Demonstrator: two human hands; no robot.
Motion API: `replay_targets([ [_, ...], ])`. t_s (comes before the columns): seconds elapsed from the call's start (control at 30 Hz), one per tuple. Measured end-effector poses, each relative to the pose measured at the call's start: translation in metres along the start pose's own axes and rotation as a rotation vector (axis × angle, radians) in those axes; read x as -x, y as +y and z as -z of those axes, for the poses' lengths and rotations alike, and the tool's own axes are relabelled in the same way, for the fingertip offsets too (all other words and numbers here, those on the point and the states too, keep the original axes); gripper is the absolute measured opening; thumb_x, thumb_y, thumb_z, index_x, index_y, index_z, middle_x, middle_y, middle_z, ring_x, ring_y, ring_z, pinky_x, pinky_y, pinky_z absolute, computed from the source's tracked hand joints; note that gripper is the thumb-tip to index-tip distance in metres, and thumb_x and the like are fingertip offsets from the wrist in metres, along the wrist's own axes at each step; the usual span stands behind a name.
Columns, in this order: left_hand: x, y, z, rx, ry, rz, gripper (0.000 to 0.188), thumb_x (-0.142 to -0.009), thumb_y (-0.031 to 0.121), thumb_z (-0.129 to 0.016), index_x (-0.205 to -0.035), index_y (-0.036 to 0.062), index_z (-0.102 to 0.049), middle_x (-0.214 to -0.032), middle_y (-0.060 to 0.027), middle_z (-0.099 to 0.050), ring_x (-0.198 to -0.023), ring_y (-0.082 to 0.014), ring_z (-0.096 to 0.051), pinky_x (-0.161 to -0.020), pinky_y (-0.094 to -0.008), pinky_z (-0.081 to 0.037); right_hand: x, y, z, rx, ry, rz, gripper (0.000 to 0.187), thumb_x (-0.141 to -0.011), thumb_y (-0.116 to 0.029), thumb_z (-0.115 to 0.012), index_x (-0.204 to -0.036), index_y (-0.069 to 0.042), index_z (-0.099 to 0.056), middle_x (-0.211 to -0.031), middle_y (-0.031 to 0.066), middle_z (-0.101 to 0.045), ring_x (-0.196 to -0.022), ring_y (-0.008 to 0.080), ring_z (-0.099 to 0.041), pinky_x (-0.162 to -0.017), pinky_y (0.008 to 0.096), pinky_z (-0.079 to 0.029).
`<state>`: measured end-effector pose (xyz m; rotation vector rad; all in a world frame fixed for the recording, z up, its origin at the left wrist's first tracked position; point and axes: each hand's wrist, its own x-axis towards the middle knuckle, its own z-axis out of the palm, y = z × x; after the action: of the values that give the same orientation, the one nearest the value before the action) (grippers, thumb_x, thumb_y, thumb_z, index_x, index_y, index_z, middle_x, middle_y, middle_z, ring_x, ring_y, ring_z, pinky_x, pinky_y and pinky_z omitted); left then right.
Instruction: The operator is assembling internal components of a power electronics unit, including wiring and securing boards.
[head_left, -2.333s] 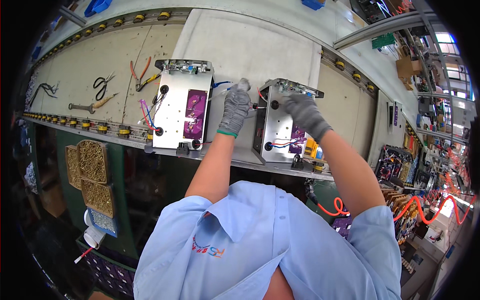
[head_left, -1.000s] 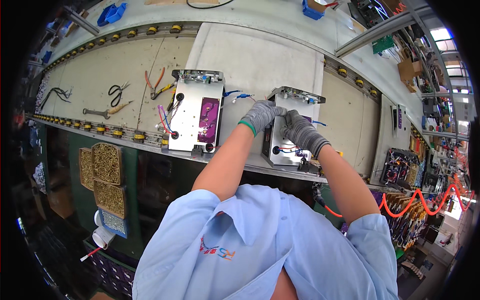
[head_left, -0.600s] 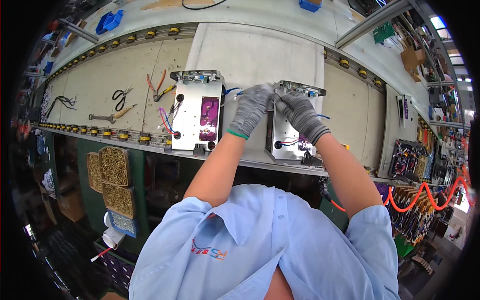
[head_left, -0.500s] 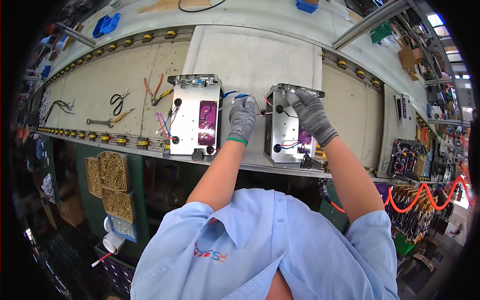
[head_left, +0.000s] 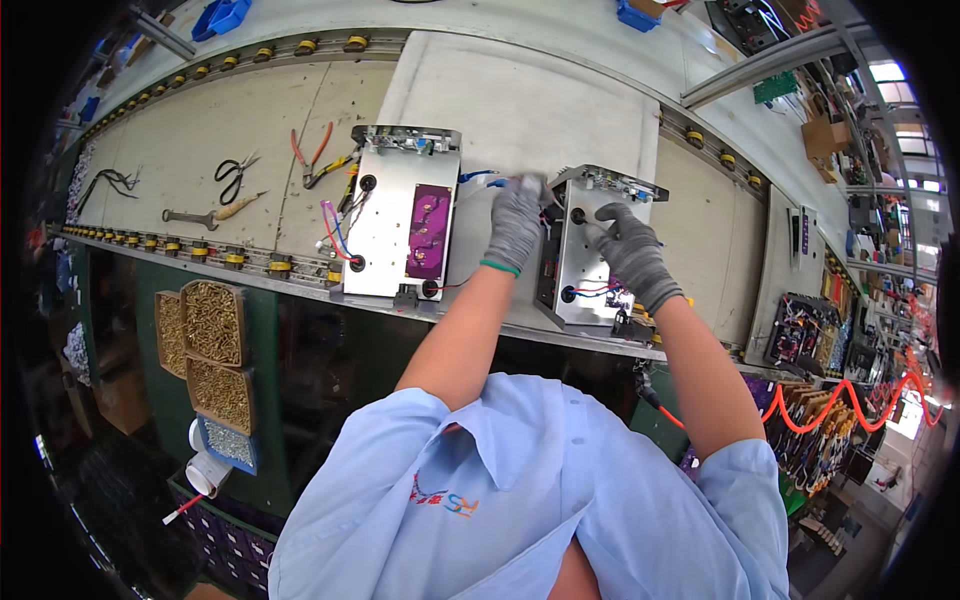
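Two silver metal boxes stand on the bench, the left box (head_left: 385, 225) and the right box (head_left: 585, 245), which sits slightly turned. Each has black grommets, loose wires and an end panel at its far side; a purple panel (head_left: 428, 232) shows on the left one. My left hand (head_left: 515, 225), in a grey knit glove, reaches to the far left edge of the right box; its fingertips are blurred, so what they touch is unclear. Over the right box's upper face is my right hand (head_left: 637, 258), gloved too, thumb and fingers apart. Blue-tipped wires (head_left: 485, 180) stick out between the boxes.
Left on the bench lie orange-handled pliers (head_left: 312, 150), black scissors (head_left: 232, 178), a wrench (head_left: 190, 216) and a wooden-handled tool (head_left: 238, 205). Roller tracks edge the bench. Trays of brass screws (head_left: 213, 322) hang below at left; a coiled orange hose (head_left: 845, 405) is at right.
My left hand has moved right to the right box's edge. My right hand has come off that box's far end and lower over its face. The right box has turned slightly.
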<state>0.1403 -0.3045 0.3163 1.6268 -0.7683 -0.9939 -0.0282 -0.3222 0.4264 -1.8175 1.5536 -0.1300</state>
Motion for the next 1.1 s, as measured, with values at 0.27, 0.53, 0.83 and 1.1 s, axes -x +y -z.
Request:
replay_targets([
  [0.27, -0.013, 0.021, 0.006, 0.114, -0.323, 0.167, 0.033, -0.101, 0.029, -0.05, -0.098, 0.0016, -0.069, -0.069, -0.0041, -0.057, -0.062, -0.0122, -0.051, -0.063, -0.0266, -0.045, -0.016, -0.016, 0.006, 0.64, -0.24, 0.006, 0.042, -0.095, -0.043, -0.053, -0.107, -0.006, -0.068, -0.089, 0.0202, -0.069, -0.09, 0.0384, -0.066, -0.085, 0.0481, -0.05],
  [0.53, 0.002, -0.007, 0.019, -0.262, -0.392, -0.081, 0.029, -0.095, 0.027, -0.059, -0.1, 0.0023, -0.073, -0.079, -0.0095, -0.068, -0.068, -0.0182, -0.063, -0.067, -0.0344, -0.051, 0.009, -0.006, -0.008, 0.539, -0.301, 0.139, 0.033, -0.093, -0.034, -0.057, -0.101, -0.003, -0.066, -0.097, 0.0228, -0.065, -0.096, 0.0392, -0.063, -0.087, 0.0477, -0.05],
  [0.83, -0.007, -0.01, 0.021, -0.364, -0.572, -0.278, 0.035, -0.092, 0.028, -0.062, -0.109, -0.0012, -0.07, -0.098, -0.0148, -0.072, -0.092, -0.0256, -0.069, -0.086, -0.0376, -0.052, 0.004, 0.007, -0.012, 0.373, -0.306, 0.203, 0.03, -0.093, -0.028, -0.059, -0.101, 0.0, -0.065, -0.099, 0.0224, -0.062, -0.099, 0.0391, -0.061, -0.089, 0.046, -0.048],
  [1.1, 0.004, -0.013, 0.025, 0.329, -0.637, 0.228, 0.032, -0.094, 0.029, -0.065, -0.11, 0.0019, -0.07, -0.076, 0.0012, -0.06, -0.062, -0.006, -0.046, -0.057, -0.0225, -0.039, 0.006, 0.007, -0.013, 0.368, -0.265, 0.262, 0.03, -0.093, -0.028, -0.059, -0.099, 0.001, -0.066, -0.1, 0.0224, -0.062, -0.097, 0.039, -0.061, -0.088, 0.0461, -0.049],
])
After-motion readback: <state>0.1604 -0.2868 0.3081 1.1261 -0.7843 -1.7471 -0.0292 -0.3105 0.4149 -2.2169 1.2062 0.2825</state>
